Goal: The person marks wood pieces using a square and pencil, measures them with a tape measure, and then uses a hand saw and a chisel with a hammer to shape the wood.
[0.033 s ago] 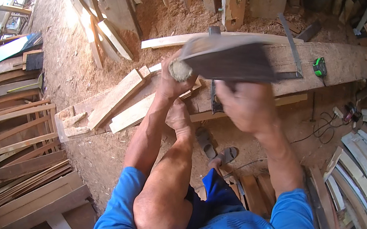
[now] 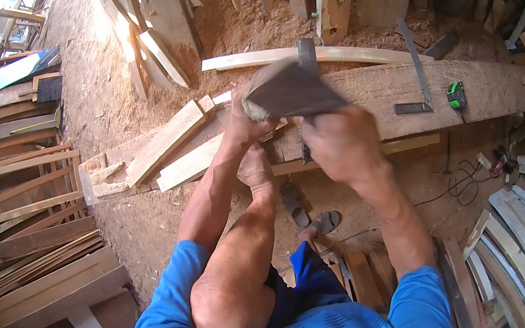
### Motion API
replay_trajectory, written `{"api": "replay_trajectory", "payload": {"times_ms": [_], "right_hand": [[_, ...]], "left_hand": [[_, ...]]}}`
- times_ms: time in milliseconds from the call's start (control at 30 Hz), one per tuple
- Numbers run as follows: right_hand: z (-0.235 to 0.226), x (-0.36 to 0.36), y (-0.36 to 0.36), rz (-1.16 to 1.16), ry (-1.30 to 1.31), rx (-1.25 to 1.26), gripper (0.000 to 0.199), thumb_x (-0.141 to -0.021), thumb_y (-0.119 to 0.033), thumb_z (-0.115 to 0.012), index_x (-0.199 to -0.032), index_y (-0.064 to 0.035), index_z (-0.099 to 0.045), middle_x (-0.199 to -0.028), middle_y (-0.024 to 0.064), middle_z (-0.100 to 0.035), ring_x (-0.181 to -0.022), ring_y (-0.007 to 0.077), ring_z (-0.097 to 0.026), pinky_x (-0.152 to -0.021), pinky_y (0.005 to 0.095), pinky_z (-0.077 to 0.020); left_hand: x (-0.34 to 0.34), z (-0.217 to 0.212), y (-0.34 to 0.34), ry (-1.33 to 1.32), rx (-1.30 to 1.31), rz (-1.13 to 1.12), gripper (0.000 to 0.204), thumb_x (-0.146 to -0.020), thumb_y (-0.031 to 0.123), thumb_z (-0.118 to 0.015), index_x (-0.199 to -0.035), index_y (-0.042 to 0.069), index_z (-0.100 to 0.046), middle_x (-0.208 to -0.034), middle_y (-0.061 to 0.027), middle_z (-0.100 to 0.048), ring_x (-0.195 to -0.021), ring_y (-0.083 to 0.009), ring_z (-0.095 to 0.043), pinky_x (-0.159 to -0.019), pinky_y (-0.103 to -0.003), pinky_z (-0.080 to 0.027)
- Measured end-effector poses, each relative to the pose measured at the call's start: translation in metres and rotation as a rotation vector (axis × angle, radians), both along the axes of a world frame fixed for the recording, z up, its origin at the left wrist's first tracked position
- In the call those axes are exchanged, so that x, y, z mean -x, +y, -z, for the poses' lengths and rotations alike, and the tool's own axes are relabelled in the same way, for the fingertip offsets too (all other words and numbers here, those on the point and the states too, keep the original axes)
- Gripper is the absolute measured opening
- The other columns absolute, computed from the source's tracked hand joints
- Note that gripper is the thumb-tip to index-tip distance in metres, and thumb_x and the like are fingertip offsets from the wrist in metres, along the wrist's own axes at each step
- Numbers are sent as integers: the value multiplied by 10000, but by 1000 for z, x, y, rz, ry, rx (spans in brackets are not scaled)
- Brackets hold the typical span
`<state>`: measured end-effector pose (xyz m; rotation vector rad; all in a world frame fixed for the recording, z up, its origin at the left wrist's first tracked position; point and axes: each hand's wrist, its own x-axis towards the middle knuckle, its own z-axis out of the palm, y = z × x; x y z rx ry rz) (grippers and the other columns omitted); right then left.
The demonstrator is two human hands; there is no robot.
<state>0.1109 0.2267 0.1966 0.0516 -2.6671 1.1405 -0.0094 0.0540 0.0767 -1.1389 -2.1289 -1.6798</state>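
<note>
Dark wooden piece point(image 2: 293, 91) gripped by both hands, held above the long plank point(image 2: 422, 94).
Left hand point(image 2: 246, 119) is clenched on its lower left end; right hand point(image 2: 340, 142) is closed on its right underside. Steel square point(image 2: 418, 79) and green tape measure point(image 2: 457, 95) are laid near the plank's right end; pale offcuts point(image 2: 172, 141) are seen at its left end, on sawdust.

A dark, flat wooden piece point(image 2: 293, 91) was held raised and tilted, gripped at both ends, above the long plank point(image 2: 387, 91).
</note>
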Motion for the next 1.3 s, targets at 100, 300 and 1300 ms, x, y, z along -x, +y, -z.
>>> {"api": "replay_trajectory", "payload": {"times_ms": [100,300,1300], "right_hand": [[7,5,-4,-55,-262,-49,191,-911,-101,-677,-1080,-12,-695,-915,161,-746,-780,394,-718,-710,467,-575],[65,-38,-26,61,-346,880,214,-966,-226,-741,-1010,-23,-687,-858,27,-700,-638,82,-597,-575,272,-512],[70,-79,-18,91,-462,1242,459,-818,-424,-885,-987,-28,-725,-927,81,-741,-816,137,-660,-785,313,-543]], "left_hand": [[7,8,-12,116,69,-48,341,-826,93,-820,-1132,9,-693,-929,-66,-737,-784,-166,-698,-731,-312,-566],[-12,0,-16,-261,-238,-334,289,-1011,153,-728,-1215,24,-571,-899,-77,-671,-693,-114,-655,-631,-252,-580],[-44,11,-152,-231,1327,-50,528,-838,291,-797,-1307,119,-624,-1283,-187,-656,-1228,-332,-605,-1010,-517,-446]]}}
